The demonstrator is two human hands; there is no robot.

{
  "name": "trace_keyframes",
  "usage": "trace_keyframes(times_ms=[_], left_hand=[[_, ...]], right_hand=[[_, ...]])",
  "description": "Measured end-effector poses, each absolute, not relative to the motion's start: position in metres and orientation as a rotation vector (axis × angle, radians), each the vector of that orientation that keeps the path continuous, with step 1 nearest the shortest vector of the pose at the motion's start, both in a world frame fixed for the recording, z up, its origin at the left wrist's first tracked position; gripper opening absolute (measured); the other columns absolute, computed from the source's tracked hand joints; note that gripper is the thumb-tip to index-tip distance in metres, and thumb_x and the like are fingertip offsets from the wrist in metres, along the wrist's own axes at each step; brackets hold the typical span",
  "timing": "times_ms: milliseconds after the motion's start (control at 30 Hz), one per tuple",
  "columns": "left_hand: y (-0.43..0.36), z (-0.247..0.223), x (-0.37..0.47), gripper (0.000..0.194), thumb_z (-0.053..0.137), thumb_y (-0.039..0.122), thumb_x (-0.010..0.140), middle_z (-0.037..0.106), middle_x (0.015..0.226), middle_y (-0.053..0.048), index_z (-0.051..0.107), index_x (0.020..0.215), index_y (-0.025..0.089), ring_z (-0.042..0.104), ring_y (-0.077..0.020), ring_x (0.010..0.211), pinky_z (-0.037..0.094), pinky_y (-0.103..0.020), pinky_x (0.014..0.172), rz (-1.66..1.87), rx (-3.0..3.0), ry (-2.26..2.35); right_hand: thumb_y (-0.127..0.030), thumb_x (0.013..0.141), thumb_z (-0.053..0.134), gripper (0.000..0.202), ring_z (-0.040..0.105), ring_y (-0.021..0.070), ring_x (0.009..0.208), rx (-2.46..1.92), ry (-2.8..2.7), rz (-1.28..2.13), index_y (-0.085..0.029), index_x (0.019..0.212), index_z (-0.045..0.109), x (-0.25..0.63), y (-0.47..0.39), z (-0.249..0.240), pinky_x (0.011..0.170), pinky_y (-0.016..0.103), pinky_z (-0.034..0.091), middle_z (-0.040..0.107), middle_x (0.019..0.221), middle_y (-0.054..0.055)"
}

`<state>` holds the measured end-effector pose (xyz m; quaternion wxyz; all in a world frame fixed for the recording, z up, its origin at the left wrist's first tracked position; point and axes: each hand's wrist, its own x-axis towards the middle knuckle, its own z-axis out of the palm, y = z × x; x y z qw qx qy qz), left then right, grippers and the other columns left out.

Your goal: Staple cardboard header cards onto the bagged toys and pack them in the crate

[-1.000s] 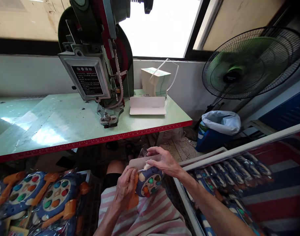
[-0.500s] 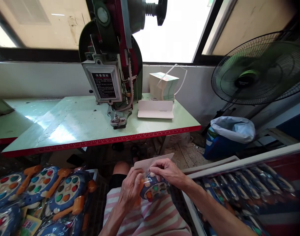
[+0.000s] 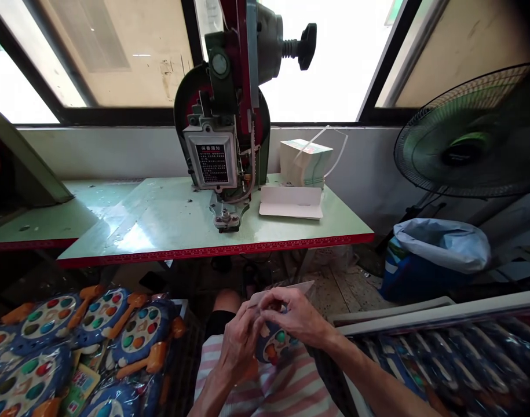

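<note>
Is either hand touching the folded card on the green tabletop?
No, the left hand and right hand are both at the blue toy; the folded card lies beyond.

Daylight is pouring through the window (image 3: 329,75) along the top of the frame, glaring plain white at upper center. Dark bars (image 3: 121,116) are edging the glass, and beige panes (image 3: 112,52) are showing at upper left and upper right. Below, a pale wall (image 3: 130,153) is running behind a green table (image 3: 178,217), whose red edge (image 3: 230,251) is crossing the middle of the frame. Light is gleaming off the tabletop's left part. Another green surface (image 3: 34,223) is extending to the left edge. A fan (image 3: 460,153) is standing at right, while the dim tiled floor (image 3: 340,286) is showing right of lower center.
</note>
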<state>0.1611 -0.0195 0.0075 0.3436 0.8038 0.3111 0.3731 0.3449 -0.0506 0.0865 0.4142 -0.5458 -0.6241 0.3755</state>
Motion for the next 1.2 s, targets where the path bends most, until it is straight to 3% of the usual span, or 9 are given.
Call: trace_keyframes(times_ms=[100, 333, 467, 600, 767, 967, 1200], left_hand=[[-0.019, 0.008, 0.16, 0.028, 0.048, 0.03, 0.104, 0.069, 0.118, -0.01, 0.068, 0.124, 0.027, 0.07, -0.0227, 0.106, 0.057, -0.032, 0.088, 0.969, 2.077, 0.819], [-0.017, 0.016, 0.158, 0.029, 0.046, 0.032, 0.105, 0.071, 0.113, -0.011, 0.069, 0.121, 0.025, 0.07, -0.0232, 0.102, 0.058, -0.033, 0.086, 0.977, 2.046, 0.822], [-0.014, 0.02, 0.154, 0.027, 0.048, 0.032, 0.104, 0.072, 0.1, -0.009, 0.072, 0.102, 0.023, 0.07, -0.0217, 0.091, 0.058, -0.029, 0.079, 1.018, 2.026, 0.827], [-0.013, 0.023, 0.151, 0.032, 0.042, 0.032, 0.106, 0.071, 0.103, -0.01, 0.071, 0.1, 0.022, 0.07, -0.0226, 0.095, 0.057, -0.03, 0.082, 1.0, 2.021, 0.828], [-0.014, 0.029, 0.15, 0.026, 0.044, 0.031, 0.105, 0.069, 0.108, -0.009, 0.069, 0.113, 0.024, 0.069, -0.0221, 0.099, 0.056, -0.031, 0.084, 0.975, 2.075, 0.884], [-0.016, 0.033, 0.148, 0.026, 0.045, 0.029, 0.105, 0.067, 0.117, -0.009, 0.067, 0.119, 0.025, 0.069, -0.0204, 0.102, 0.055, -0.03, 0.085, 0.94, 2.107, 0.911], [-0.019, 0.039, 0.148, 0.029, 0.04, 0.029, 0.107, 0.066, 0.115, -0.009, 0.067, 0.114, 0.023, 0.067, -0.0197, 0.103, 0.054, -0.029, 0.087, 0.946, 2.051, 0.881]], right_hand=[[-0.019, 0.089, 0.065, 0.012, 0.064, 0.0159, 0.078, -1.387, -1.603, 0.814, -0.021, 0.086, 0.077, 0.344, -0.05, 0.087, 0.074, 0.027, 0.049, 0.072, 0.084, 0.002], [-0.032, 0.1, 0.056, 0.028, 0.066, 0.0175, 0.082, -1.344, -1.616, 0.813, -0.021, 0.086, 0.077, 0.341, -0.047, 0.091, 0.079, 0.03, 0.052, 0.073, 0.086, 0.004], [-0.028, 0.098, 0.059, 0.019, 0.07, 0.0178, 0.088, -1.223, -1.599, 0.919, -0.023, 0.101, 0.077, 0.338, -0.044, 0.094, 0.082, 0.029, 0.053, 0.076, 0.095, 0.003], [-0.026, 0.091, 0.068, 0.01, 0.069, 0.0174, 0.083, -1.242, -1.638, 0.86, -0.023, 0.093, 0.077, 0.331, -0.039, 0.094, 0.078, 0.028, 0.052, 0.076, 0.091, 0.002], [-0.031, 0.097, 0.062, 0.016, 0.07, 0.0167, 0.077, -1.293, -1.541, 0.819, -0.022, 0.088, 0.071, 0.32, -0.036, 0.089, 0.074, 0.027, 0.053, 0.076, 0.084, 0.002], [-0.037, 0.094, 0.066, 0.02, 0.071, 0.0165, 0.07, -1.295, -1.419, 0.912, -0.021, 0.083, 0.068, 0.316, -0.035, 0.087, 0.067, 0.026, 0.053, 0.076, 0.076, 0.002], [-0.039, 0.091, 0.069, 0.025, 0.067, 0.0163, 0.073, -1.175, -1.354, 1.001, -0.019, 0.078, 0.074, 0.311, -0.035, 0.097, 0.068, 0.025, 0.052, 0.074, 0.077, 0.002]])
